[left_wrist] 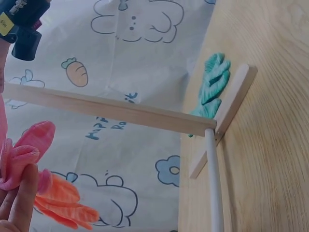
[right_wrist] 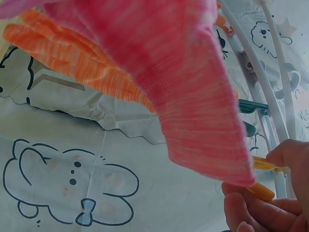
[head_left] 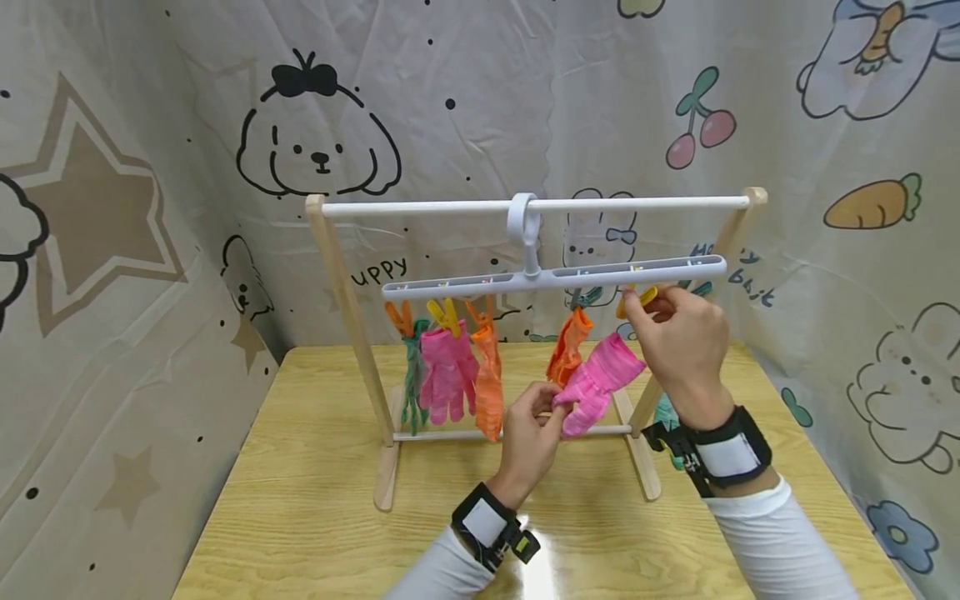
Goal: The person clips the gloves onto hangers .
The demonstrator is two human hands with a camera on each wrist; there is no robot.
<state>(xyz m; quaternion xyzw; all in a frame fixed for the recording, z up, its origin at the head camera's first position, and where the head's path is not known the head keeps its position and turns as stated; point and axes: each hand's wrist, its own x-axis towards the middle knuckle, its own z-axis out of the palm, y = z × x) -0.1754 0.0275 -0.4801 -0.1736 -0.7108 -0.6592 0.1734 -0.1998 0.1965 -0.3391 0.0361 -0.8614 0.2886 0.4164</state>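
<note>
My left hand pinches a pink knitted glove by its finger end, and the glove tilts with its cuff up to the right. My right hand pinches a yellow clothespin under the right part of a pale hanger bar. In the head view the cuff lies below this clothespin; in the right wrist view the cuff overlaps the clothespin. Just left of the held glove, an orange glove hangs from a dark green clothespin.
On the left half hang a green glove, another pink glove and another orange glove. The hanger hooks over a rack's white top rail. A teal glove lies on the wooden table by the rack's right foot.
</note>
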